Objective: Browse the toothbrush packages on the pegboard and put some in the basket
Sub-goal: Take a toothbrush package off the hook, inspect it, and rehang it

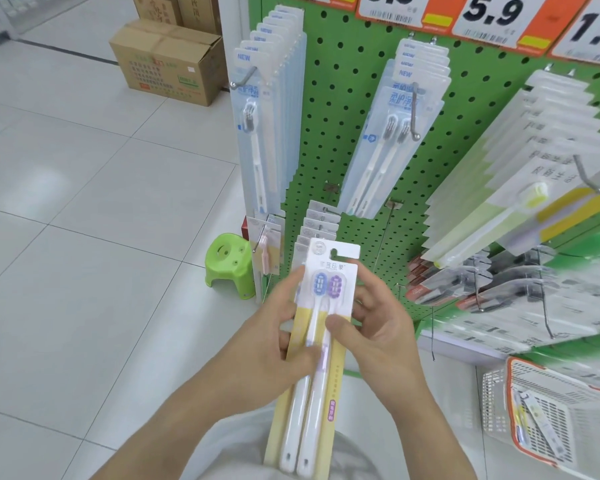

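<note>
Nearest us, at waist height, we hold a two-brush toothbrush package (317, 344), blue and purple heads up, yellow card down. Left hand (278, 337): thumb across the blister, fingers behind the left edge, grip clamped on the pack. Right hand (378, 330): thumb pinching the front right edge, fingers curled behind, also clamped on it. Pack is off its hook, clear of the board, tilted slightly.

Down to our right, white-and-orange basket (499, 403) on the floor, well apart from the pack; at least one package already lies inside.

Beyond the hands, green pegboard (354, 109) with hung rows of packs on hooks; price tags above. Small green stool (227, 265) beside the board's left edge, cardboard boxes (167, 60) farther back.

Risks, as we judge them: the pack is long and slick; letting go with one hand while swinging right could let it pivot and drop short of the basket. The bare hook (433, 330) projecting just right of our right hand could snag the hang tab.
</note>
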